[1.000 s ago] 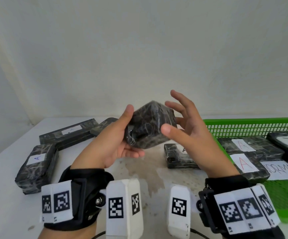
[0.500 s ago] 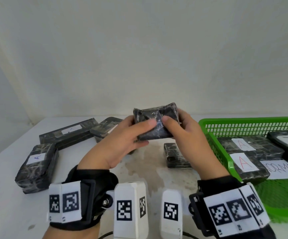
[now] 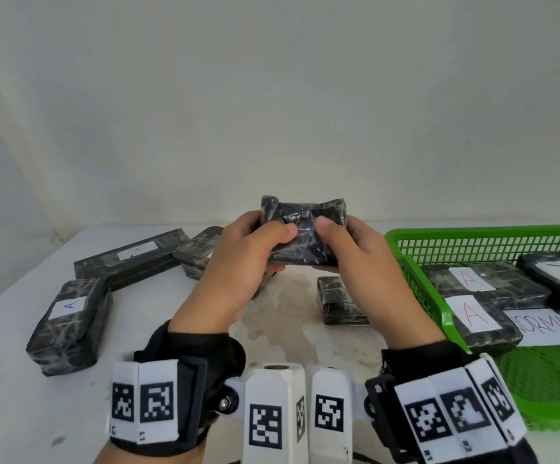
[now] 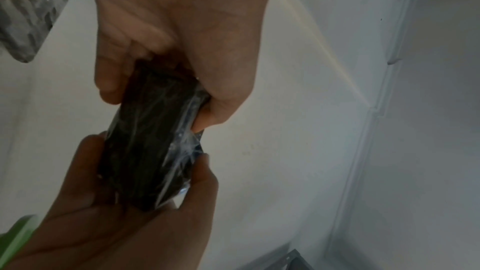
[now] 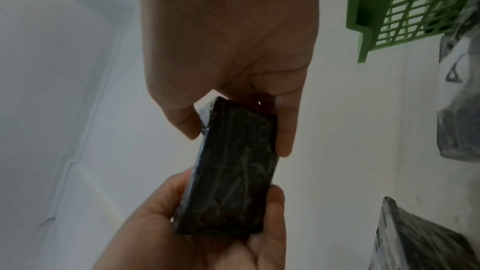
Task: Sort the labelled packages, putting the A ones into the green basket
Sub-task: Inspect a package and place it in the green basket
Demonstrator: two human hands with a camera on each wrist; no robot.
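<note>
- The desk (image 3: pixel 20 380) spreads white under everything; I hold my work in the air above its middle.
- The green basket (image 3: pixel 415 259) sits at three o'clock from my hands, its far right side cut off by the frame. Inside it lie wrapped packages, two with a red A facing up, and a paper sheet (image 3: pixel 549 326) whose writing I read only in part.
- A long package (image 3: pixel 127 262) lies at ten o'clock with a white label whose mark is too faint to read. A fatter labelled package (image 3: pixel 67 323) at eight o'clock shows an A. Another small package (image 3: pixel 338 299) lies at five o'clock, just below my hands and partly hidden by my right one; one more peeks out at ten o'clock behind my left hand.
- My left hand (image 3: pixel 238 272) and right hand (image 3: pixel 362 266) both grip the held package (image 3: pixel 305 236), thumbs pressed on the near face, the other fingers (image 5: pixel 285 128) curled round the back.
- I judge I am at the checking step: no label shows on any face I can see, in the head view or from either wrist.
- Next I think I must turn it over to find the letter; if it reads A, it goes right into the basket.
</note>
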